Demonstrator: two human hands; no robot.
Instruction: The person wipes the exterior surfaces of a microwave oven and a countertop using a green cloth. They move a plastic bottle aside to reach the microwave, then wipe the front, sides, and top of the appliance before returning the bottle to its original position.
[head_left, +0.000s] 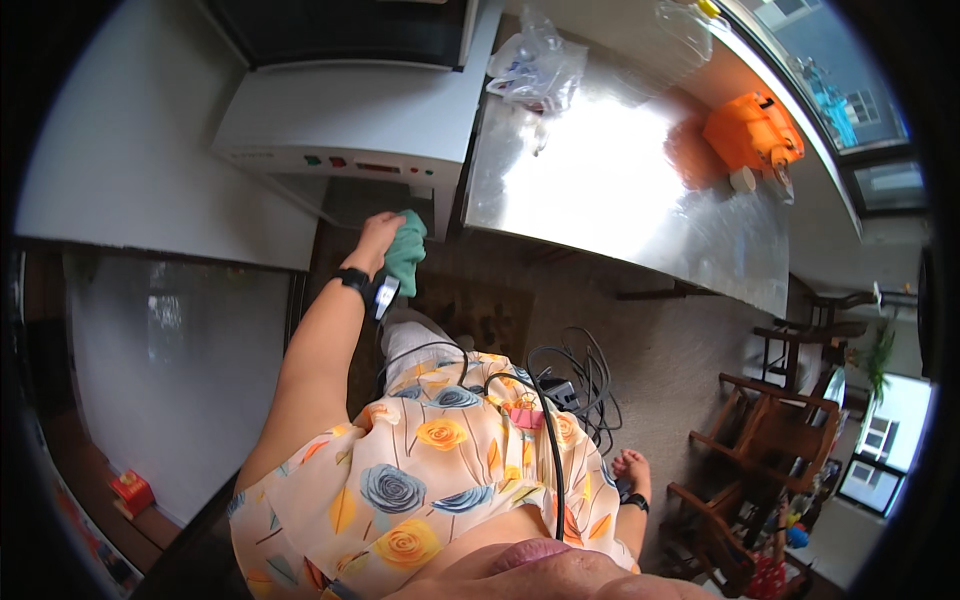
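My left hand (377, 238) is stretched forward, gripping a bunched green cloth (407, 253) that hangs down from the fingers. It is in front of the lower panel of a white appliance cabinet (337, 112), close to it; whether the cloth touches it I cannot tell. Red and green switches (324, 161) and a small display (379, 167) line the cabinet's front, above the hand. Low at my side, my right hand (634, 466) hangs with its fingers loosely curled and nothing visible in them. Both wrists wear black bands (352, 279).
Right of the cabinet is a shiny metal table (495, 180), bearing clear plastic bags (536, 64) and an orange container (750, 135). Black cables (592, 375) loop beside my waist. Wooden chairs (780, 427) stand at the right. A red box (131, 493) is at lower left.
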